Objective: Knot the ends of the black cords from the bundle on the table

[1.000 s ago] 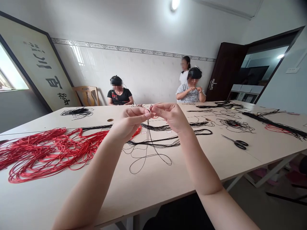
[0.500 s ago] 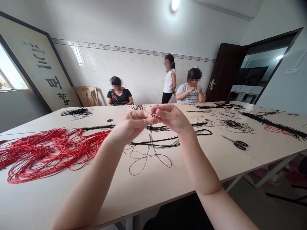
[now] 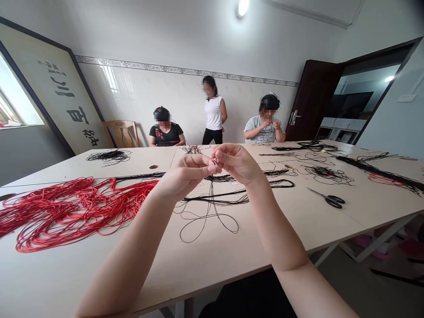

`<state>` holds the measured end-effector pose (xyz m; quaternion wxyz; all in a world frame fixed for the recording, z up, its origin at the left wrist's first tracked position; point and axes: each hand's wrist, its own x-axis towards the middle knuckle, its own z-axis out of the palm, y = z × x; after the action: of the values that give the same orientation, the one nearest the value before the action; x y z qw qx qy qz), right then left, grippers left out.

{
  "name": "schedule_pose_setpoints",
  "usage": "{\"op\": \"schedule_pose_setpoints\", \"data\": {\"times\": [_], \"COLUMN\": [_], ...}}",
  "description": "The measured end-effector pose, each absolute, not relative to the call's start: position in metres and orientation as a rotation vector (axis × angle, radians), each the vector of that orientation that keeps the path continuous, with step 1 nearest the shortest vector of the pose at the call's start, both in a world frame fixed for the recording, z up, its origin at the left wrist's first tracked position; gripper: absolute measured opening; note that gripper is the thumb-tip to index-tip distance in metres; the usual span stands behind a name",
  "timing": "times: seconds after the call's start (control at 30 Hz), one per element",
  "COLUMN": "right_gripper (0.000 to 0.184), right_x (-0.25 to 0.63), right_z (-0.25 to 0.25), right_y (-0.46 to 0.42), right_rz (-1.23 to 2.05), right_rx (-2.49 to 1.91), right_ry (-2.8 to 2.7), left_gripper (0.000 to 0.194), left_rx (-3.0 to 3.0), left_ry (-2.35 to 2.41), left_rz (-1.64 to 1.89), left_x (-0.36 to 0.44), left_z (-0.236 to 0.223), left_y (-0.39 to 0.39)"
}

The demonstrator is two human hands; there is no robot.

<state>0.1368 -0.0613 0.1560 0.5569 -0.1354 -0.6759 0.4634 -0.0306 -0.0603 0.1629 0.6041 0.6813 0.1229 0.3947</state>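
Above the table, my left hand (image 3: 190, 173) and my right hand (image 3: 236, 162) meet at their fingertips. Both pinch a thin black cord (image 3: 211, 198) between thumb and fingers. The cord hangs down from the fingers, and its lower part spreads in loose loops on the tabletop. What lies exactly between the fingertips is small and partly covered by them. Behind the hands, a bundle of black cords (image 3: 228, 199) lies across the table, partly hidden by my right wrist. A large tangle of red cord (image 3: 82, 212) is left of my left forearm.
Black-handled scissors (image 3: 333, 201) lie on the table (image 3: 185, 274) to the right. Heaps of black cord (image 3: 109, 155) are at the far left and far right. Two people sit across the table, and a third person (image 3: 213, 112) stands behind it.
My hands stay together on the cord, with slight finger movement. The standing person has moved left and turned more towards the table. The view has shifted a little.
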Motion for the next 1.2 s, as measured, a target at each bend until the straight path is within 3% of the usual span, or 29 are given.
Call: {"op": "schedule_pose_setpoints", "data": {"times": [0.3,1.2], "right_gripper": [0.018,0.016], "right_x": [0.1384,0.1315], "right_z": [0.1559,0.15], "right_y": [-0.063,-0.0603], "right_rz": [0.864,0.877], "right_rx": [-0.47,-0.542], "right_ry": [-1.542,-1.443], "left_gripper": [0.007,0.01], "left_rx": [1.518,1.56], "left_ry": [0.359,0.498], "left_rz": [1.098,1.156], "left_x": [-0.0296,-0.0255], "left_z": [0.1625,0.1581], "left_y": [-0.0534,-0.0501]}}
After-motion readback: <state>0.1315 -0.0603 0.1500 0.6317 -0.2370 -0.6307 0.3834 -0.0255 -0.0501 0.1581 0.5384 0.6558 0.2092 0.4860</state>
